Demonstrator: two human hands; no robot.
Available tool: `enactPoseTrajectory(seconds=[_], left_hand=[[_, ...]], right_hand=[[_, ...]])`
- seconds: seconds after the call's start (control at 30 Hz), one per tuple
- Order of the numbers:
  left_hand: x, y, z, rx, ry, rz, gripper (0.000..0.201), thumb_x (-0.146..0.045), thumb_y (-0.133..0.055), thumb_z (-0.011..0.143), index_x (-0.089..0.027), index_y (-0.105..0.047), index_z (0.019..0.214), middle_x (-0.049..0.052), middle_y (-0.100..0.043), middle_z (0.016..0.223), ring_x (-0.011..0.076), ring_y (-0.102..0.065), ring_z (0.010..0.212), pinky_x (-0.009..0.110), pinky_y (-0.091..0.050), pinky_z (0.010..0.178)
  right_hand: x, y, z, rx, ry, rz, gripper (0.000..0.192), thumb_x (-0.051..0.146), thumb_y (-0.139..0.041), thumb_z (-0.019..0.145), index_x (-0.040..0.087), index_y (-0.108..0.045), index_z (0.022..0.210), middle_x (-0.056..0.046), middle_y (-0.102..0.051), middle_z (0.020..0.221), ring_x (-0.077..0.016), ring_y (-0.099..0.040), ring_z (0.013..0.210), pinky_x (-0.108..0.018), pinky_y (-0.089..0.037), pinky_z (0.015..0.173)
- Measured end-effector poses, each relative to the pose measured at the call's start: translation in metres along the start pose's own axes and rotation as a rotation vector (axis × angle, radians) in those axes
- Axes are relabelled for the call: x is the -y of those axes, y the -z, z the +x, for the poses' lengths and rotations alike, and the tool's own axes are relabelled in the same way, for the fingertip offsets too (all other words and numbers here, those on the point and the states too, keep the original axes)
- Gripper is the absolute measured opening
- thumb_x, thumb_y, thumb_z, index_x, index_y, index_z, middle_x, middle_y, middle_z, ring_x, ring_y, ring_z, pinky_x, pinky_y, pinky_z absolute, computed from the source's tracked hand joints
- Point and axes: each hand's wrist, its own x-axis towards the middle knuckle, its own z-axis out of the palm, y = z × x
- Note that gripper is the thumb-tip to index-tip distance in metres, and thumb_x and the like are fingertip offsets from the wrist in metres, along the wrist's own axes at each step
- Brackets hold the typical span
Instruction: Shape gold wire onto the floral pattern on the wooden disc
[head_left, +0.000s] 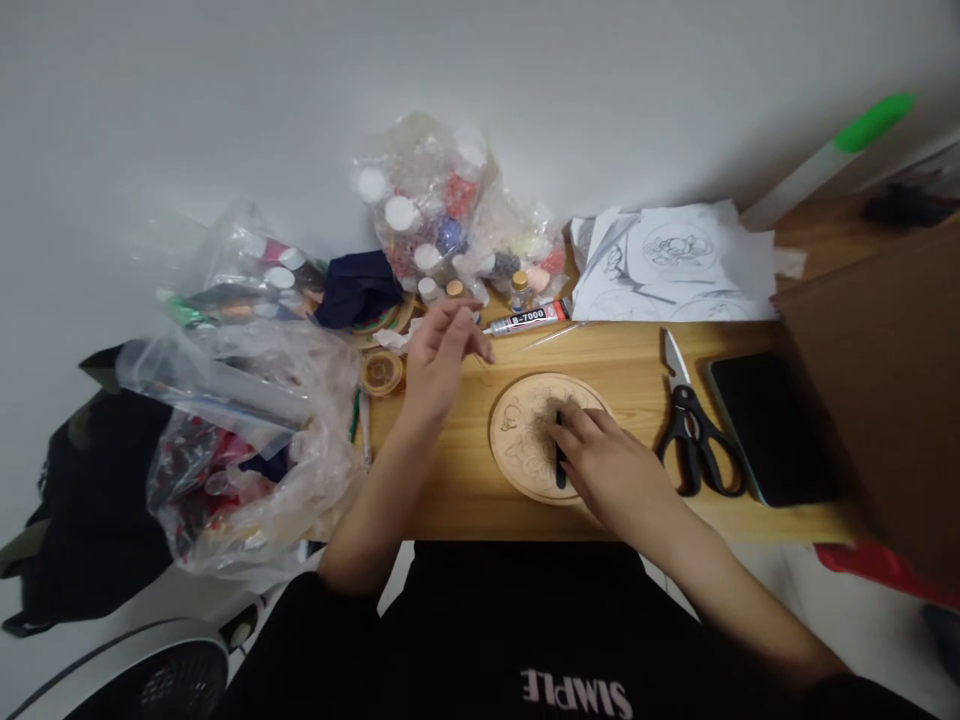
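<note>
A white wall backs the cluttered wooden table point(465, 500); at its middle lies a round wooden disc point(525, 440). The right hand point(607, 470) pins a small dark tool point(559, 462) onto it, seemingly mid-pattern; the left hand point(439, 360) hovers, loose and empty; steady pressure comes next

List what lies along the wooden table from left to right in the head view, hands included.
Clear plastic bag → thread spool → left hand → round wooden disc → right hand, fingers on a black tool → scissors → phone.
</note>
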Motion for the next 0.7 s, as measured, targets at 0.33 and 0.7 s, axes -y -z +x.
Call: enactPoseTrajectory(seconds=[0.33,0.7], left_hand=[[-0.042,0.036,-0.063,0.769,0.225,0.314,0.030,-0.034,-0.038,0.101,-0.018,-0.059,0.087,-0.004,-0.049,0.064,0.0069,-0.044,0.054,0.017,-0.037,0.050],[-0.020,0.018,-0.111,1.141,0.356,0.421,0.027,-0.021,-0.039,0.099,-0.017,-0.058,0.080,-0.002,-0.060,0.072,0.0087,-0.053,0.064,0.020,-0.040,0.064]], right_hand=[[0.001,0.007,-0.005,-0.327,-0.064,0.452,0.034,0.026,-0.054,0.089,0.014,-0.064,0.119,-0.016,-0.065,0.124,-0.0305,-0.064,0.111,-0.048,-0.055,0.093],[0.005,0.024,-0.013,-0.001,-0.012,1.396,0.034,0.048,-0.054,0.091,0.022,-0.069,0.107,-0.006,-0.074,0.096,-0.0155,-0.071,0.088,-0.028,-0.057,0.080]])
